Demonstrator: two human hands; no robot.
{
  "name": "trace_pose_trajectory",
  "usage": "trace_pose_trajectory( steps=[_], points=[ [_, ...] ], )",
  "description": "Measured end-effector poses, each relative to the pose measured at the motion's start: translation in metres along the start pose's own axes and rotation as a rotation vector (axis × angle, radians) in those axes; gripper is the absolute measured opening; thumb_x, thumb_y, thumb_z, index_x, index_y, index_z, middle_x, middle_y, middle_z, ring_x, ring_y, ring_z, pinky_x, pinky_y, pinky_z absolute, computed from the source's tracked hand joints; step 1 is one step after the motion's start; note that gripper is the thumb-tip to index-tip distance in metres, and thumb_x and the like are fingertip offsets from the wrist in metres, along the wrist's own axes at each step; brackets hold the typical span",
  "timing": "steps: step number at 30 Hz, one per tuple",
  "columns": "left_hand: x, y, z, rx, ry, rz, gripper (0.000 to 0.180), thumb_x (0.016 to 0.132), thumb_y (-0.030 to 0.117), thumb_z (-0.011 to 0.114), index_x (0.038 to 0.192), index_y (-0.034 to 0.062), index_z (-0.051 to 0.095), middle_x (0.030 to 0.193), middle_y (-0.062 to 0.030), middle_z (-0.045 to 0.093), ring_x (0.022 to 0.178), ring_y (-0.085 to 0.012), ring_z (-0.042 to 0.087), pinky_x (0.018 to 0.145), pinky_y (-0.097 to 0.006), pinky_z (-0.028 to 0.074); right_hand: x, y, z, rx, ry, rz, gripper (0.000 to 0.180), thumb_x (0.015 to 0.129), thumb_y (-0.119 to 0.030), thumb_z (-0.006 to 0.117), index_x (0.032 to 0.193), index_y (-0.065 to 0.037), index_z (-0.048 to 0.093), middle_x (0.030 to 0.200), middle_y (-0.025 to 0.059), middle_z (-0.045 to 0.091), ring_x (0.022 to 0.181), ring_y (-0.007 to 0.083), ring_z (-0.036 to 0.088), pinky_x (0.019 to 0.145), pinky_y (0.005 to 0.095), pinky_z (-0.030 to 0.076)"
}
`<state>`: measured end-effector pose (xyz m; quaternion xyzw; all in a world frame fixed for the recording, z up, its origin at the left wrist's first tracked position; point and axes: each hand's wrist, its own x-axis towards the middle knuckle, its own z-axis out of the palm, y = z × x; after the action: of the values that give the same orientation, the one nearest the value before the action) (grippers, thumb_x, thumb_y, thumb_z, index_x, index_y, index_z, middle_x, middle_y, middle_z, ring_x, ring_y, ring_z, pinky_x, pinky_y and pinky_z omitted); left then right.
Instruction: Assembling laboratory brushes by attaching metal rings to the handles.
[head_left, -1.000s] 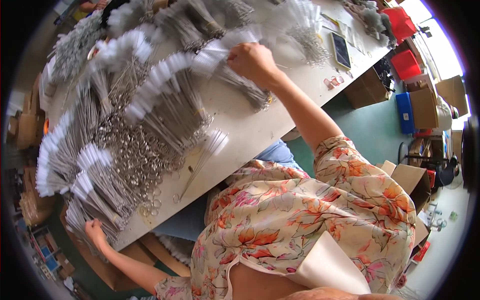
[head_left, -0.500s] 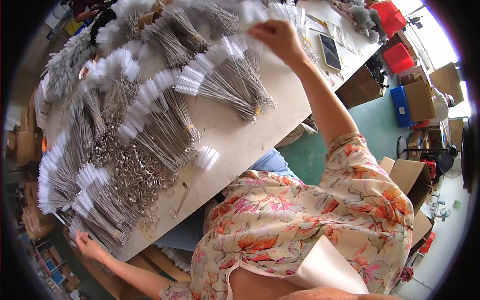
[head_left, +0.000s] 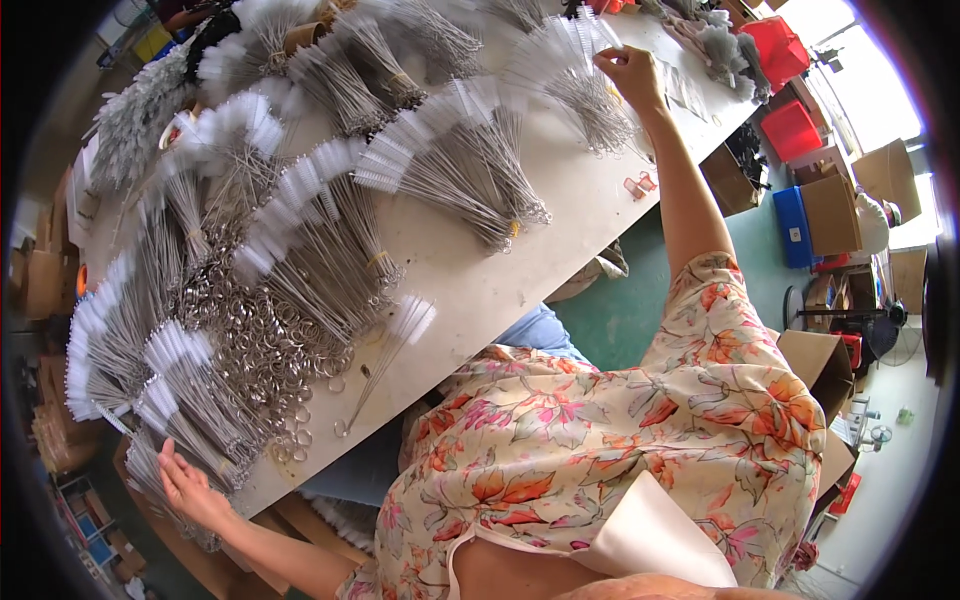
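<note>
Wire-handled cleaning brushes with white bristle heads and looped wire ends lie in bundles over the table. My right hand (head_left: pixel 632 78) reaches to the far right, its thumb and fingertips pinched at a loose fan of brushes (head_left: pixel 590 105). What the pinch holds, if anything, I cannot make out. My left hand (head_left: pixel 195 492) is at the table's lower left edge, fingers stretched out beside a brush bundle (head_left: pixel 150 480). Between the bundles lies a heap of metal rings (head_left: pixel 265 335). Two or so separate brushes (head_left: pixel 390 355) rest near the table's front edge.
Grey fluffy tinsel-like pieces (head_left: pixel 140 120) lie at the far left of the table (head_left: pixel 460 290). Small reddish clips (head_left: pixel 640 185) sit near its right edge. Cardboard boxes (head_left: pixel 830 215), a blue bin (head_left: pixel 795 228) and red bins (head_left: pixel 795 130) stand on the right.
My right hand has moved right and slightly nearer. The far right brushes now spread nearer to me, and the phone there no longer shows. My left hand's fingers have spread more.
</note>
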<state>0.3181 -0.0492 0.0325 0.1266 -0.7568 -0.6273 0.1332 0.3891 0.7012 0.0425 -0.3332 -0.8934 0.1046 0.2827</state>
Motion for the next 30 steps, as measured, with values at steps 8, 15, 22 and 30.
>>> trace_pose_trajectory(
  steps=[8, 15, 22, 30],
  points=[
    [-0.043, 0.039, 0.063, -0.155, -0.245, 0.093, 0.031, 0.092, 0.023, 0.048, 0.101, -0.0039, 0.059, 0.071, 0.0018, 0.042, 0.055, -0.0031, 0.031, 0.046, -0.016, 0.025, -0.023, -0.133, -0.051, 0.077, 0.534, -0.525, 0.030, 0.079, -0.034, 0.061, 0.078, -0.003, 0.063, 0.061, 0.0105, 0.060, 0.062, 0.0256, 0.061, 0.057, 0.0333, 0.046],
    [-0.080, 0.052, 0.094, -0.195, -0.411, 0.154, 0.025, 0.094, 0.017, 0.044, 0.098, -0.0026, 0.058, 0.065, 0.0019, 0.042, 0.048, 0.0000, 0.030, 0.040, -0.013, 0.023, 0.011, -0.044, -0.047, -0.107, 0.277, -0.014, 0.030, 0.073, -0.042, 0.063, 0.084, -0.016, 0.071, 0.063, 0.0093, 0.062, 0.061, 0.0208, 0.061, 0.060, 0.0336, 0.047],
    [-0.071, 0.033, 0.095, -0.194, -0.456, 0.047, 0.024, 0.093, 0.017, 0.045, 0.097, -0.0028, 0.058, 0.064, 0.0011, 0.044, 0.047, -0.0014, 0.034, 0.039, -0.015, 0.026, 0.004, 0.030, 0.001, 0.060, -0.206, 0.114, 0.035, 0.065, -0.042, 0.070, 0.084, -0.012, 0.071, 0.069, 0.0059, 0.065, 0.066, 0.0165, 0.061, 0.066, 0.0311, 0.048],
    [-0.079, 0.030, 0.111, -0.068, -0.543, 0.056, 0.022, 0.093, 0.015, 0.045, 0.094, -0.0020, 0.059, 0.066, -0.0006, 0.049, 0.048, -0.0025, 0.041, 0.038, -0.015, 0.031, 0.020, 0.032, 0.015, 0.264, 0.069, 0.105, 0.024, 0.068, -0.033, 0.073, 0.082, -0.014, 0.072, 0.066, 0.0043, 0.064, 0.061, 0.0120, 0.057, 0.062, 0.0304, 0.046]
  ],
)
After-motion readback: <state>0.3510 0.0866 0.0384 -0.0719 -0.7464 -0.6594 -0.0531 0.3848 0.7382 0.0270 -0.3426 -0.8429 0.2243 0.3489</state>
